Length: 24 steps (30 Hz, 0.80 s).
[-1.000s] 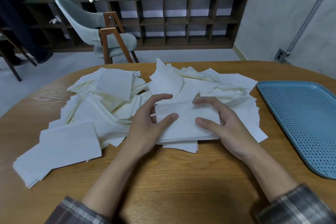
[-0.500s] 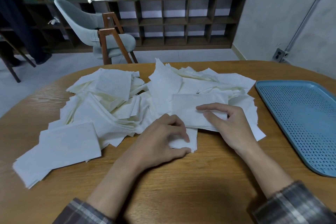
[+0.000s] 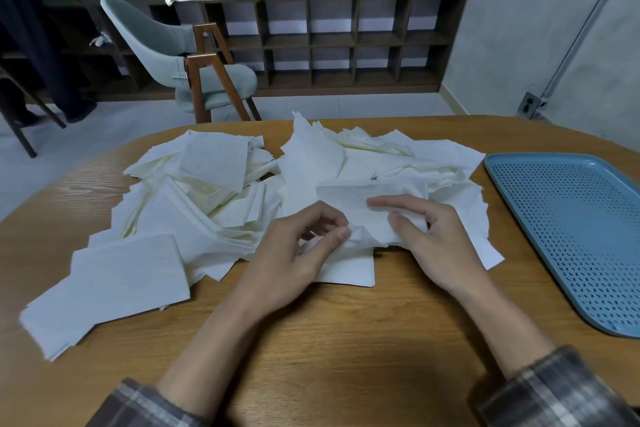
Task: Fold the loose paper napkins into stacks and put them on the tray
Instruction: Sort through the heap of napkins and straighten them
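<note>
Nearest on the wooden table (image 3: pixel 346 340), the two forearms come in from plaid cuffs. A second ago both hands lay spread on an open sheet atop the heap. Half a second ago that sheet was doubled over into a narrower band. Now the left hand (image 3: pixel 298 253) has curled up and pinches the left end of that napkin (image 3: pixel 367 215) between thumb and forefinger, so the paper bunches into a small crumple there. The right hand (image 3: pixel 436 236) grips the band's right part, forefinger stretched over the top and thumb against the paper.

I judge this to be the second fold of one napkin just starting, so the task is at its early stage.

The napkin is thin, white and soft, and holds a crease poorly at the pinched end. It lies at the near edge of the heap, just left of centre between the hands, resting on other sheets.

Near left sits a flat squared bundle (image 3: pixel 128 274). Beyond it the loose napkins (image 3: pixel 214 191) spread left to right in a ragged pile. On the right, apart from the pile, the blue perforated tray (image 3: pixel 571 236) holds nothing in view. Far off stand a grey chair (image 3: pixel 156 42) and a shelf (image 3: pixel 332 42).
</note>
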Tool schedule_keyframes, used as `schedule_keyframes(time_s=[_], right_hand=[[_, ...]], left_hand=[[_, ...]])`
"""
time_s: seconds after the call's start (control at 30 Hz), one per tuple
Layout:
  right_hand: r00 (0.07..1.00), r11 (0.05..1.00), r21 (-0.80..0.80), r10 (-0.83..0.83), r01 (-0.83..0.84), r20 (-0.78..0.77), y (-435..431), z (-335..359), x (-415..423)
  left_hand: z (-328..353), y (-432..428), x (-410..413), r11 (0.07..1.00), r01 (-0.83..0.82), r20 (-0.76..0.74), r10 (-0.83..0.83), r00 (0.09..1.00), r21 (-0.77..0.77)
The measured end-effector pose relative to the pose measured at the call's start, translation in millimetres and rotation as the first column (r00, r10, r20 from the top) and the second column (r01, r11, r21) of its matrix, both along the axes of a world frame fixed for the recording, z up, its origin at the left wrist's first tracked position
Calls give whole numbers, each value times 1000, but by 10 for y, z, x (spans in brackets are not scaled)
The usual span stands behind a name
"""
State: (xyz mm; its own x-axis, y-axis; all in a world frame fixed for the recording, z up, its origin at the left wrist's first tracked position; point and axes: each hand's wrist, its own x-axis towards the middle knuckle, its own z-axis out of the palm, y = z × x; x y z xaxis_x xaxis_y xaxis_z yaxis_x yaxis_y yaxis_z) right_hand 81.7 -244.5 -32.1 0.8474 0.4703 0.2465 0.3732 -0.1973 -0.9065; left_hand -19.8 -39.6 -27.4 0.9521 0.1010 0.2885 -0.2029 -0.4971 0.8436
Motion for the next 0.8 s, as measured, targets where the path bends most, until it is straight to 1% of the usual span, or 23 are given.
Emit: schedule_keyframes(time_s=[0.17,0.23,0.33,0.4,0.47,0.57,0.67,0.73,0.8], right_hand=[[991,991,-4,130,-131,-32,-1,50,-84],[993,995,-15,95,-96,-65,31,18,-109],[997,999,-33,-16,14,-79,74,-36,-94],[992,998,12,-55,57,-115,56,-33,-56],[985,995,70,-57,69,-160,24,-4,-27],[977,993,111,-22,46,-213,8,32,-32],[963,991,123,91,-62,-252,14,73,-80],[955,984,121,155,-127,-253,28,88,-114],[956,982,108,175,-153,-236,45,91,-132]], left_hand=[[17,-3,10,997,-66,117,71,991,-48],[9,-4,10,995,-71,125,79,989,-68],[-10,13,11,994,-76,66,81,995,-79],[-4,47,29,989,-106,25,109,994,-101],[3,98,50,974,-165,-8,166,986,-156],[21,141,52,950,-210,-34,208,978,-232],[43,127,40,943,-209,-55,201,978,-259],[55,110,35,943,-193,-75,179,981,-272],[56,104,37,949,-187,-82,172,982,-254]])
